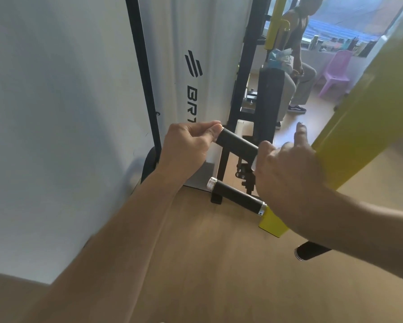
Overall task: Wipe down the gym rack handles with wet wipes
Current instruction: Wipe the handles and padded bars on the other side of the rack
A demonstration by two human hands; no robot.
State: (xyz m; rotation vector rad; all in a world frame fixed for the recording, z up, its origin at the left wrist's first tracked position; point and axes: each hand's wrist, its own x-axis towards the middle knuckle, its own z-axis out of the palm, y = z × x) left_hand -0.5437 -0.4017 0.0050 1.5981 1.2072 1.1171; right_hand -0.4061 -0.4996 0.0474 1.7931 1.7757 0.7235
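View down from head height at two bare forearms reaching toward a yellow gym rack arm (349,136) slanting from upper right to lower centre. Three black padded handles with silver end caps sticking out leftward from that arm, one above another. Left hand (186,145) at the free end of the top handle (236,143), thumb and curled fingers pinching its silver-capped tip. Right hand (286,169) wrapped around the same handle's inner end, close to the yellow arm, with a sliver of white wet wipe (254,163) showing under the fingers and the index finger lifted and pointing up. Middle handle (237,198) just below, untouched; lowest handle (311,250) partly hidden beneath the right forearm. White panel with black lettering (193,89) behind the left hand, black frame posts beside it, wooden floor (207,264) below. In the background, a seated person (298,66) beside a pink plastic chair (335,71).
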